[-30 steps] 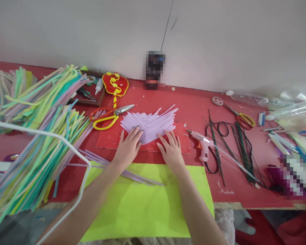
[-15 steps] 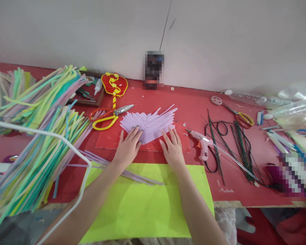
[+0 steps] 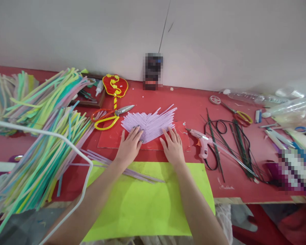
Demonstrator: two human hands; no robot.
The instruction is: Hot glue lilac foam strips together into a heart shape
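Observation:
A V-shaped piece of woven lilac pipe cleaners (image 3: 150, 123) lies flat on a red board (image 3: 108, 139). My left hand (image 3: 129, 144) rests with fingers stretched out on its left lower edge. On the right lower edge lie the spread fingertips of my right hand (image 3: 173, 144). Neither hand grips anything. Loose lilac pipe cleaners (image 3: 142, 177) run under my left forearm, partly across a yellow-green felt sheet (image 3: 153, 204). Scissors with red and yellow handles (image 3: 109, 119) lie just left of the woven piece.
Bundles of coloured pipe cleaners (image 3: 51, 153) fill the left side, with a white bent rod (image 3: 66, 141) in front. A pink glue gun (image 3: 203, 143), dark green wires (image 3: 238, 149) and more scissors (image 3: 241, 117) lie right. A red-yellow fan shape (image 3: 119, 87) and a blurred upright object (image 3: 153, 69) stand out behind.
The view has shifted slightly. Both hands stay on the woven lilac piece in nearly the same place, with no object visibly taken up or let go.

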